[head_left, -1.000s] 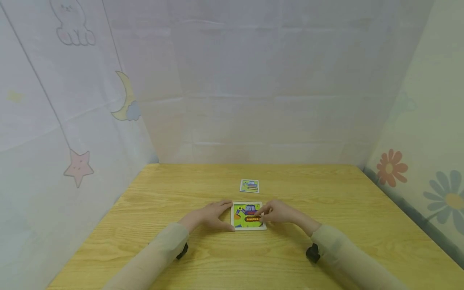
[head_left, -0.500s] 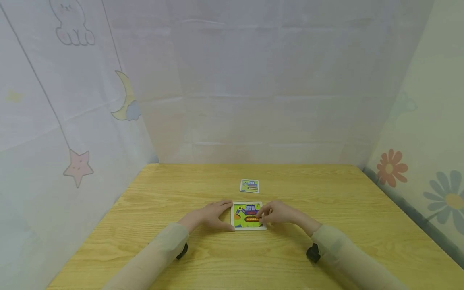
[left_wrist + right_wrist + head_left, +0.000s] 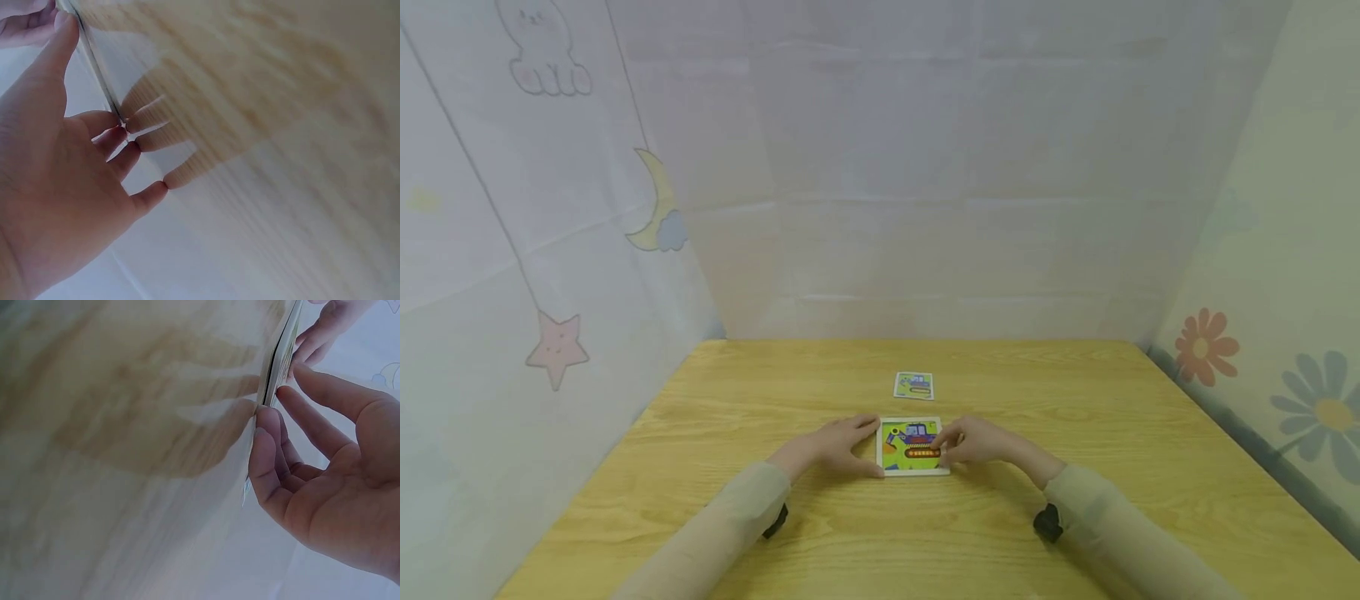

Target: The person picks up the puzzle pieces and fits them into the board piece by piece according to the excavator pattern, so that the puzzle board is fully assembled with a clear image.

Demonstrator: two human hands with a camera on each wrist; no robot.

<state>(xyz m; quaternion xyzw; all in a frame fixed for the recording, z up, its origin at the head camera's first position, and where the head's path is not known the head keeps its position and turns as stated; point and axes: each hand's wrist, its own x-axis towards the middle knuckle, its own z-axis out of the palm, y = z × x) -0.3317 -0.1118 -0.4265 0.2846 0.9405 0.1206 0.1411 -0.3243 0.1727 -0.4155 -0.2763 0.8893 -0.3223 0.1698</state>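
Note:
A square excavator puzzle (image 3: 913,467) in a white frame lies flat on the table, its picture a blue digger with orange tracks on green. My left hand (image 3: 841,446) spans its left side, the thumb at the near corner and a finger at the far corner. The left wrist view shows the left hand (image 3: 75,169) with extended fingers against the table beside the frame. Over the right edge, my right hand (image 3: 976,440) touches the picture with index finger and thumb. In the right wrist view the right hand (image 3: 337,481) has its other fingers bent beside the edge.
Behind the puzzle lies a smaller card (image 3: 913,386) with a matching excavator picture. The wooden table (image 3: 760,383) meets a pale sheet wall (image 3: 925,208) at the back. Patterned side walls stand to the left and right.
The head view has shifted very slightly. Both hands keep their places at the puzzle, and the right fingertips have barely moved on it.

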